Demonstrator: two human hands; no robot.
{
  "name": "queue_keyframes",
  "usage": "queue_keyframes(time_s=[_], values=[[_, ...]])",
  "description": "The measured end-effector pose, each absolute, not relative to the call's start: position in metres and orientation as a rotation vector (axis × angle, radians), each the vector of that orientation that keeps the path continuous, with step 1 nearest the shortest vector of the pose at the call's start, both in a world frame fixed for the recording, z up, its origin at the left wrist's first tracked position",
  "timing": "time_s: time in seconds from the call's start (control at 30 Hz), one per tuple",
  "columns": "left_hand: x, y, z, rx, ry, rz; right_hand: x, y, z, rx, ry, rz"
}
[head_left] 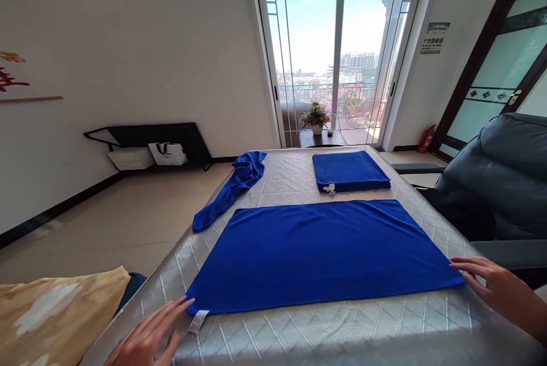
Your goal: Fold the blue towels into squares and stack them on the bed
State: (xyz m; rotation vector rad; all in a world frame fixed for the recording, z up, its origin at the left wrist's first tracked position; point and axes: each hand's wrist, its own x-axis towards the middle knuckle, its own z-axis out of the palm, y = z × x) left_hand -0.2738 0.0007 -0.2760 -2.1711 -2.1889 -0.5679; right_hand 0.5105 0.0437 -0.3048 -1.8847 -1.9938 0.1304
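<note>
A blue towel (pixel 325 257) lies spread nearly flat on the quilted silver-grey mattress (pixel 325 334), with faint wrinkles toward its far side. My left hand (pixel 149 334) is at its near left corner, fingers stretched out and fingertips at the edge, beside a white label (pixel 198 321). At the near right corner, my right hand (pixel 498 286) has its fingers extended, the tips touching or just over the cloth. Beyond the towel sits a neat stack of folded blue towels (pixel 352 169) with a white tag. Another blue towel (pixel 239 186) lies crumpled along the mattress's left edge.
A yellow cloth with white shapes (pixel 64 314) is at the lower left. A dark armchair (pixel 504 178) stands close on the right. Past the far end are a small table with a potted plant (pixel 316 118) and a sliding glass door (pixel 342 52).
</note>
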Motion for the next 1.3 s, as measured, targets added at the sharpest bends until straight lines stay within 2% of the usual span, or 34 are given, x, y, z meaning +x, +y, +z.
queue_keyframes(time_s=[0.1,0.23,0.4,0.63,0.8,1.13,1.3], values=[[-0.237,0.04,-0.242,-2.283,-2.048,-0.654,0.441,0.067,-0.273,-1.82,-1.965,0.114],[-0.17,0.132,-0.216,-2.606,-1.831,-0.648,0.315,0.109,-0.235,-1.606,-2.207,0.268],[-0.163,0.222,-0.245,-2.499,-1.972,-0.391,0.2,0.166,-0.238,-1.384,-2.415,0.313],[-0.219,0.244,-0.288,-2.447,-2.098,-0.332,0.131,0.211,-0.271,-1.435,-2.487,0.39],[-0.226,0.246,-0.289,-2.451,-2.096,-0.333,0.158,0.224,-0.282,-1.589,-2.439,0.351],[-0.23,0.257,-0.306,-2.375,-2.119,-0.349,0.394,0.244,-0.316,-2.277,-2.047,0.048],[-0.228,0.257,-0.305,-2.333,-2.162,-0.316,0.427,0.247,-0.328,-2.368,-1.938,0.002]])
